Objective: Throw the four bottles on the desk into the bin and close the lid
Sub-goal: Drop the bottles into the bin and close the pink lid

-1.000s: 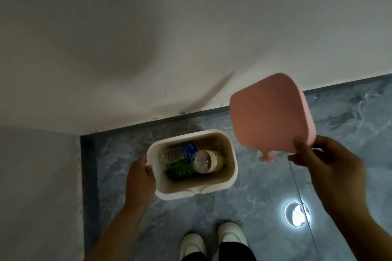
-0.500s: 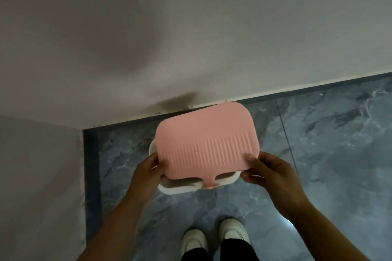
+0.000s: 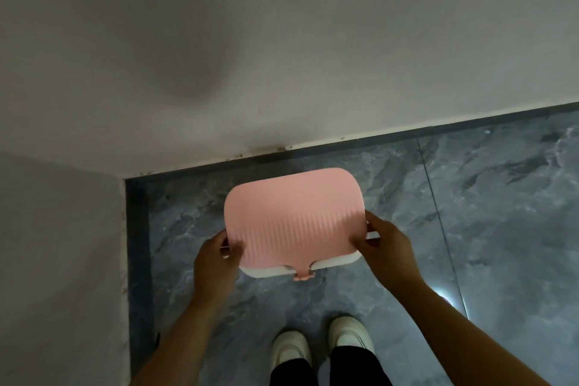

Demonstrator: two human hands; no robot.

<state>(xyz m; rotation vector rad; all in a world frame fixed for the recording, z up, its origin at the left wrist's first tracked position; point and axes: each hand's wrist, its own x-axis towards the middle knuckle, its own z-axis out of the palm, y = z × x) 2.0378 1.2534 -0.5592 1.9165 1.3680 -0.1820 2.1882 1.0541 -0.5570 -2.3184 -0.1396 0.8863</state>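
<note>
A pink ribbed lid point(image 3: 294, 216) lies over the white bin point(image 3: 338, 262), whose front rim shows below it. The lid's small tab hangs over the bin's front edge. My left hand point(image 3: 216, 257) grips the lid's left edge with the thumb on top. On the right edge my right hand point(image 3: 383, 249) pinches the lid too. The bottles inside the bin are hidden under the lid.
The bin stands on a grey marbled floor point(image 3: 470, 213) in a corner, with a pale wall point(image 3: 282, 56) behind and another wall point(image 3: 56, 260) on the left. My two white shoes point(image 3: 319, 345) are just in front of the bin. A bright light spot point(image 3: 445, 298) shines on the floor at the right.
The lid swung from the right, where my right hand held it raised, down over the bin. My left hand moved from the bin's rim onto the lid's left edge. The bottles are now covered.
</note>
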